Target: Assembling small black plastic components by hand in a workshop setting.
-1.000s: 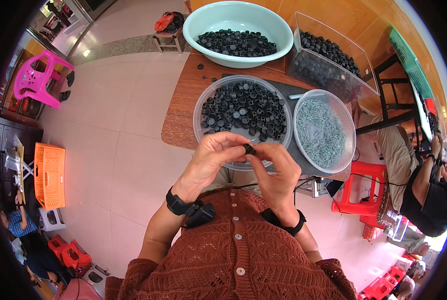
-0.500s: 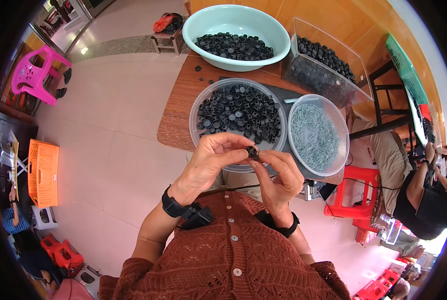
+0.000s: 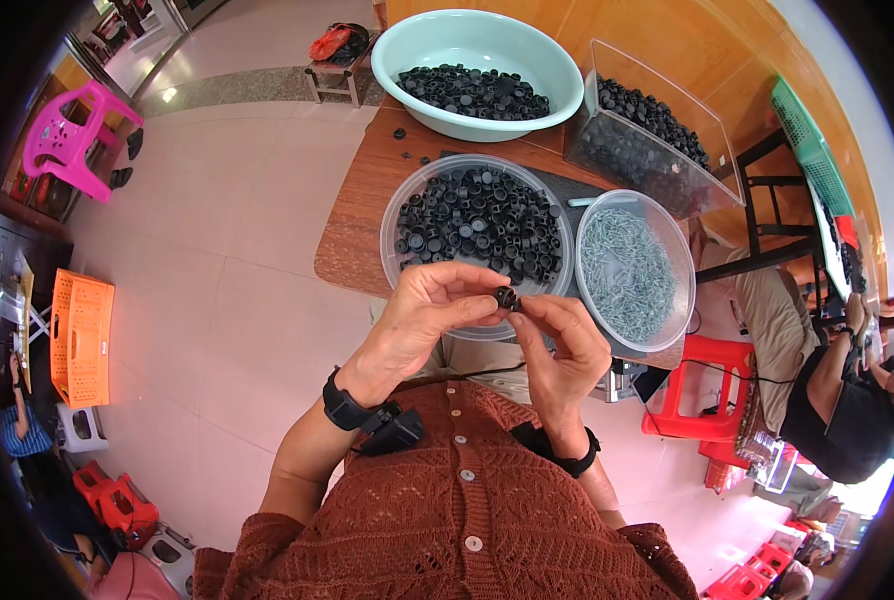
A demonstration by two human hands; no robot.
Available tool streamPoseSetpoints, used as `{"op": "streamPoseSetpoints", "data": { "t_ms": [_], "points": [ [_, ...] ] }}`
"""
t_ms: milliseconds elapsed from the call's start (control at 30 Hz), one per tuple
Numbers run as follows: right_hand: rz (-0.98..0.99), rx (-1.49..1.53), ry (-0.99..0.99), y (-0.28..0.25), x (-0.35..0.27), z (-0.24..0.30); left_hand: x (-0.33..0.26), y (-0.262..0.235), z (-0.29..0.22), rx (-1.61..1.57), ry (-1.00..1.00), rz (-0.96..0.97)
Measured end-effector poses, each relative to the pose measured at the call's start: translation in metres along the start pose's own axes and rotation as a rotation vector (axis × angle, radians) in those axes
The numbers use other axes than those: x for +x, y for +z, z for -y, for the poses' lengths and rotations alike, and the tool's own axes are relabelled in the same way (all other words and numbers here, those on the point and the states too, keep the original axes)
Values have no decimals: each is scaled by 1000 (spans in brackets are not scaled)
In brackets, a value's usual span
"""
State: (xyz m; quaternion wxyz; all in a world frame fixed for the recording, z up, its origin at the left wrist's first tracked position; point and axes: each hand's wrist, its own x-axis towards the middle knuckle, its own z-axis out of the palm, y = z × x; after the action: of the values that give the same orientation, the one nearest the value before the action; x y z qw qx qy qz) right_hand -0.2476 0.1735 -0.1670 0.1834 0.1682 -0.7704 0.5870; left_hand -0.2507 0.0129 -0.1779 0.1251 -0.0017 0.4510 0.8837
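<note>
Between my two hands is a small round black plastic part (image 3: 507, 298), above the near rim of a clear round tub (image 3: 391, 225). My left hand (image 3: 437, 305) pinches it from the left with thumb and index finger. From the right, the thumb and fingertips of my right hand (image 3: 565, 345) close at its other side; whether they hold a second, smaller piece is hidden. Many similar black parts (image 3: 477, 225) fill the tub. To its right, a clear oval container (image 3: 685, 290) holds a heap of silvery screws (image 3: 627, 270).
A pale green basin (image 3: 379, 60) and a clear rectangular bin (image 3: 657, 175), both with black parts, stand farther back on the wooden table (image 3: 352, 215). A red stool (image 3: 702, 390) is at the right, near another person (image 3: 837, 410). An orange crate (image 3: 82, 340) lies left.
Both hands stay together above the tub, and the black part between the fingertips looks slightly turned. My right fingers have shifted a little. The whole view has moved slightly.
</note>
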Motion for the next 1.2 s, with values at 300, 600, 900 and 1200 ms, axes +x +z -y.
{"op": "streamPoseSetpoints", "data": {
  "t_ms": [300,600,900,1200],
  "points": [
    [2,54,58,-3,-1,6,-1,3,-1,-19,17,34],
    [-91,107,39,-10,2,5,10,18,-9,-31,0,112],
    [-138,50,-22,-15,8,8,17,27,-11,31,43,119],
    [-91,-47,-81,-9,10,9,12,24,-16,116,133,83]
  ]
}}
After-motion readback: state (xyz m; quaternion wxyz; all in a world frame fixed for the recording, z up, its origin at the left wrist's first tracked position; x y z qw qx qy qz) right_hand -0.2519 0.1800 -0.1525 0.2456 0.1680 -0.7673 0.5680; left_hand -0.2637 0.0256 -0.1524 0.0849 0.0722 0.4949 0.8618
